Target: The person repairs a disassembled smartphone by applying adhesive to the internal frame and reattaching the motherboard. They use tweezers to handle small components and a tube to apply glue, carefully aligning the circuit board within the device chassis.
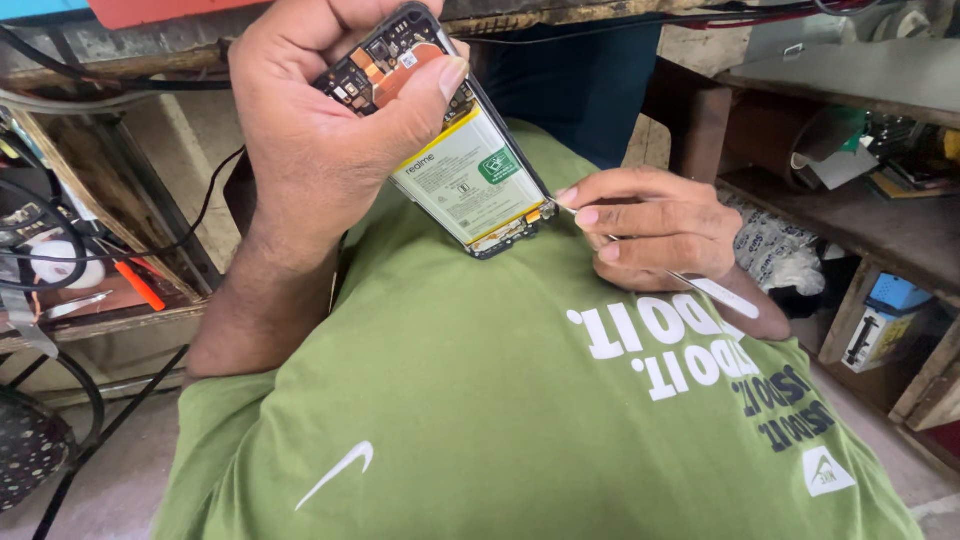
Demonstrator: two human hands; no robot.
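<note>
Currently left hand (320, 130) grips opened phone (450, 150) at 12 o'clock, battery (468, 185) exposed. Right hand (655, 225) at 3 o'clock pinches tweezers (700, 285), tip touching phone's lower edge.

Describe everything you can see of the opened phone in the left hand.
The opened phone has its back cover off, showing a pale battery with a yellow edge and a green label, a dark circuit board with orange parts above, and a thin black frame. It is tilted, top end away, held over the green shirt. The left hand grips its upper end, thumb across the board. The right hand holds thin metal tweezers whose tip meets its lower corner.
</note>
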